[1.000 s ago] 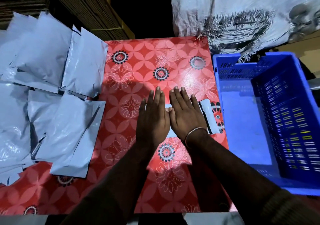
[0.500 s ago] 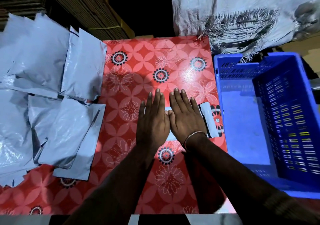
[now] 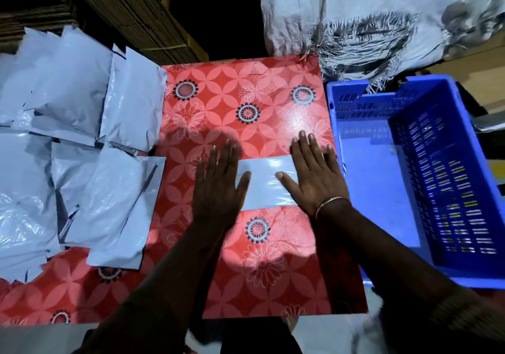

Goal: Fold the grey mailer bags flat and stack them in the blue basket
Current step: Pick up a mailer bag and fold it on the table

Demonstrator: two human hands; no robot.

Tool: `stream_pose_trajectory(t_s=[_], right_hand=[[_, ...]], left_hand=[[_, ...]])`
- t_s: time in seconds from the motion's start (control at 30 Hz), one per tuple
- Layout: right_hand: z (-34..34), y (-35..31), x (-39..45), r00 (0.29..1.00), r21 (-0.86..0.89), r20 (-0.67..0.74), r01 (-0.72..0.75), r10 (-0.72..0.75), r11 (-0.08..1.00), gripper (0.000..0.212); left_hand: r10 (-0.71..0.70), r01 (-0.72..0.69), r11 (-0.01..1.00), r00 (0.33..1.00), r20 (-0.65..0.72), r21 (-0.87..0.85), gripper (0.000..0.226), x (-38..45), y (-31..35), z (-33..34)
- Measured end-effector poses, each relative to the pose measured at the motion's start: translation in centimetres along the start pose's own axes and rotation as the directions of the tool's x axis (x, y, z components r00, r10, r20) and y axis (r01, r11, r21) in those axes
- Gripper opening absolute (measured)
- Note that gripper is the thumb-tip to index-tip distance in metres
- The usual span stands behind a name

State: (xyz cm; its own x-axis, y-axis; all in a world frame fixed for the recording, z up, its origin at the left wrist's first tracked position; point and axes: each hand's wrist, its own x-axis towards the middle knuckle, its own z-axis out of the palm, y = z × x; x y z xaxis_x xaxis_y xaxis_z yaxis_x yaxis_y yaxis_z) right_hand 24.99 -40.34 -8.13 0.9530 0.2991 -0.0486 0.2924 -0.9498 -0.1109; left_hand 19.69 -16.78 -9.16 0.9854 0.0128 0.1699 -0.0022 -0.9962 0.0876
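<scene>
Whereas a second earlier the hands lay side by side over the middle of the folded grey mailer bag (image 3: 263,183), they had since slid apart: the left hand (image 3: 218,187) and right hand (image 3: 314,181) each pressed one end with flat, straight fingers (nothing gripped), baring the strip between them on the red floral tablecloth (image 3: 246,94). Loose mailer bags (image 3: 82,135) were heaped at the left; the blue basket (image 3: 451,189) stood just right, a fringed white sack (image 3: 382,12) behind it.
</scene>
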Motion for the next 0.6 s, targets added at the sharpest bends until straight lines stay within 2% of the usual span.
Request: stream_pose_trajectory(t_s=[0.13, 0.3, 0.47, 0.6], right_hand=[[-0.2, 1.9, -1.1, 0.996, 0.013, 0.010, -0.091, 0.091, 0.996, 0.082], [-0.2, 2.1, -1.4, 0.986, 0.050, 0.021, -0.168, 0.167, 0.985, 0.078], [-0.5, 2.4, -1.5, 0.988, 0.035, 0.052, -0.149, 0.147, 0.988, 0.077], [-1.6, 2.1, -1.5, 0.983, 0.070, 0.119, -0.151, 0.142, 0.986, 0.082]], left_hand=[[-0.032, 0.032, 0.999, 0.998, 0.059, -0.002, 0.065, -1.2, -2.6, 0.2], [-0.035, 0.034, 0.999, 0.997, 0.070, 0.010, 0.064, -2.2, -3.5, -0.1], [-0.033, 0.031, 0.999, 0.998, 0.059, 0.025, 0.061, -2.5, -3.8, 0.0], [-0.032, 0.033, 0.999, 0.983, 0.182, -0.006, 0.065, -1.9, -4.4, 0.2]])
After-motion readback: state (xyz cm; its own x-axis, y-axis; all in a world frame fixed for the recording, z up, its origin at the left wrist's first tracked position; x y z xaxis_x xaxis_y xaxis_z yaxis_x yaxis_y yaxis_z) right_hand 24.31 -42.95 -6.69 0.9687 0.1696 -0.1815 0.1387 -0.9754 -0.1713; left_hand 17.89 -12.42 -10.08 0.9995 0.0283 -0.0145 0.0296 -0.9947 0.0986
